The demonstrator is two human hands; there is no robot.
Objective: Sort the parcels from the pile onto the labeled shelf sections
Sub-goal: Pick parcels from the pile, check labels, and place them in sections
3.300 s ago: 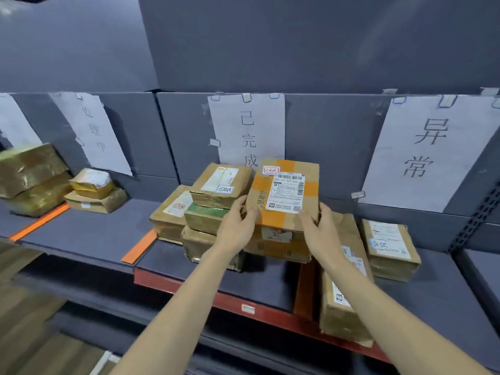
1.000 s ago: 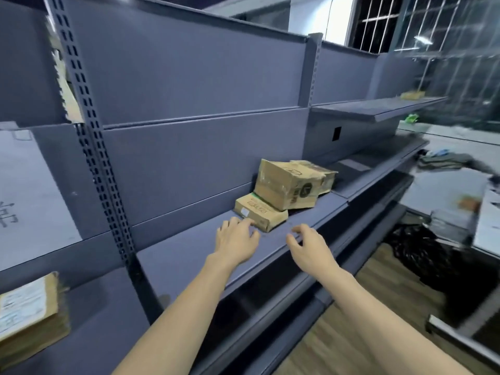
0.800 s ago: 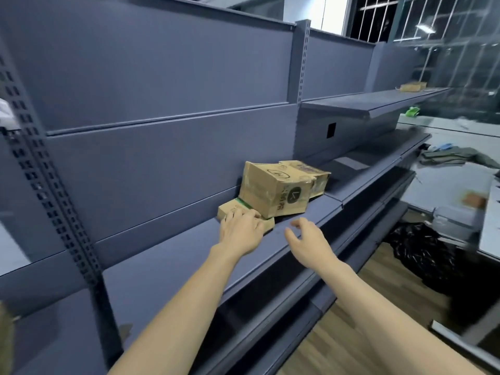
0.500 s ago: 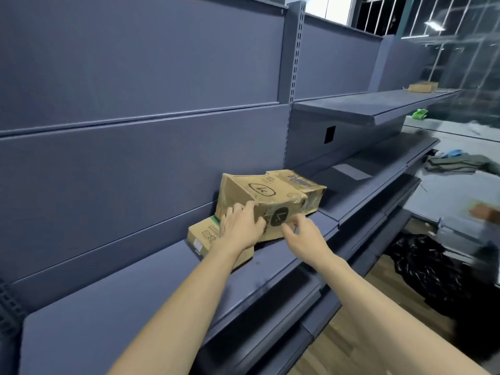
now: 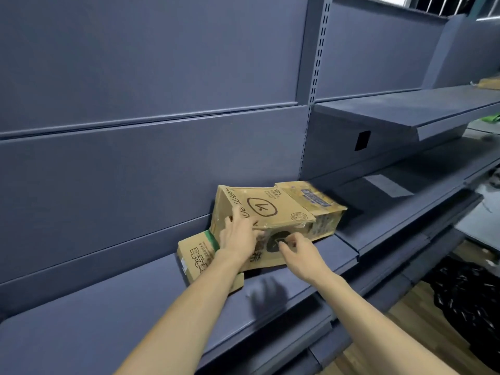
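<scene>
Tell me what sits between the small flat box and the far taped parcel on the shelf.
The big tilted carton, held by both hands, in the head view.

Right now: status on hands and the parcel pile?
Left hand gripping top edge of large tan cardboard box with circled logo. Right hand at its front face, grip unclear. Box leans on small flat green-striped carton; third taped parcel pressed against its right.
</scene>
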